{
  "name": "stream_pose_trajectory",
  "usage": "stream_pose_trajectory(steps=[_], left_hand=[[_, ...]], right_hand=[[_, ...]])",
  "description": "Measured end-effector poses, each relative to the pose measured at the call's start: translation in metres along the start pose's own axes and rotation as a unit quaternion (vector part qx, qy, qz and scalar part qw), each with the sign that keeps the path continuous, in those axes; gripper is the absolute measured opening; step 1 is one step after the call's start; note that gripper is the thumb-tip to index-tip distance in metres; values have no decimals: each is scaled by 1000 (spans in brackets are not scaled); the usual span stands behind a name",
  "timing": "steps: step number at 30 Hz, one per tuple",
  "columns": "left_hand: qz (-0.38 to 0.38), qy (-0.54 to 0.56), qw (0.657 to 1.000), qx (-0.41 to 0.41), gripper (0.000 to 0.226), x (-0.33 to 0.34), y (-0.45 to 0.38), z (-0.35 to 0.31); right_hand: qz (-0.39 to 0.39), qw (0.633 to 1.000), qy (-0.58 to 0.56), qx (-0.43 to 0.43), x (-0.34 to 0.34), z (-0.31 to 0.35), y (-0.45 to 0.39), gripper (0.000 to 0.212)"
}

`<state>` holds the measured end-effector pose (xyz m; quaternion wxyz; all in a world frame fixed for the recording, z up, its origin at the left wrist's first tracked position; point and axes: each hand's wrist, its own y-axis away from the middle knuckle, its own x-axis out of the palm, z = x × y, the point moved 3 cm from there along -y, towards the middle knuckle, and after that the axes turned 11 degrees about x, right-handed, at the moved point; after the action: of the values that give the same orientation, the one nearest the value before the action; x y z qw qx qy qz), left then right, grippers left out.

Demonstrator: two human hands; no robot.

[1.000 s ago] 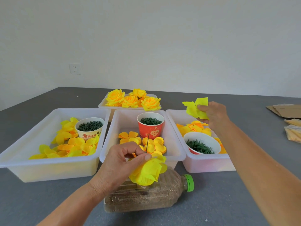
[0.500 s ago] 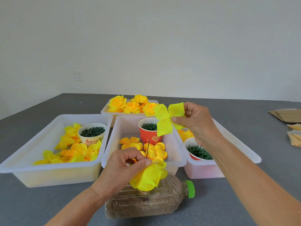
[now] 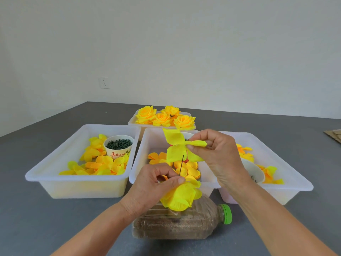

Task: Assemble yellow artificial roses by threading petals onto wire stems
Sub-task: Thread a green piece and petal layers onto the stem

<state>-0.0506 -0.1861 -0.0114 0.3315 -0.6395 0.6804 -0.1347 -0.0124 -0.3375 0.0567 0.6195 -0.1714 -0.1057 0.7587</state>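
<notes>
Grey tabletop (image 3: pixel 46 224) before a plain pale wall is being used as the work surface. Nearest the camera, a clear plastic bottle (image 3: pixel 184 224) with a green cap, filled with brown grain, is lying on its side. Just above it, a partly built rose (image 3: pixel 180 197) is being pinched at its base by the curled fingers of the left hand (image 3: pixel 153 185), with the dark wire stem (image 3: pixel 181 165) pointing upward. A four-lobed yellow petal piece (image 3: pixel 178 147), which a second ago was being held out over the right bin, has been brought inward and is now being gripped by the right hand (image 3: pixel 215 156) directly over the wire tip; its lower edge is overlapping the tip. Threading is therefore judged to be imminent, the centre hole having yet to be seated. Behind the hands, the middle white bin (image 3: pixel 140 174) is holding orange-yellow petal cups and a paper cup largely hidden by the petal piece. At the left, a white bin (image 3: pixel 60 189) is holding loose yellow petals and a white paper cup (image 3: pixel 119 147) of dark green pieces. At the right, a third bin (image 3: pixel 287 191) is holding petals and a cup that is mostly being hidden by the right wrist. Farthest back, a shallow tray (image 3: pixel 132 122) is holding finished yellow roses (image 3: pixel 164 118).
</notes>
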Motion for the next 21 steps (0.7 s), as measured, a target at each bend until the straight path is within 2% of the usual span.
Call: stream_pose_trajectory(steps=[4, 14, 21], left_hand=[[-2, 0, 1000, -3, 9, -1, 0, 0], [-2, -4, 1000, -10, 13, 0, 0, -1], [-3, -1, 1000, -12, 13, 0, 0, -2]], right_hand=[[0, 1000, 12, -7, 8, 1, 9, 22], [12, 998, -43, 53, 7, -5, 18, 22], [13, 1000, -7, 3, 4, -7, 20, 31]])
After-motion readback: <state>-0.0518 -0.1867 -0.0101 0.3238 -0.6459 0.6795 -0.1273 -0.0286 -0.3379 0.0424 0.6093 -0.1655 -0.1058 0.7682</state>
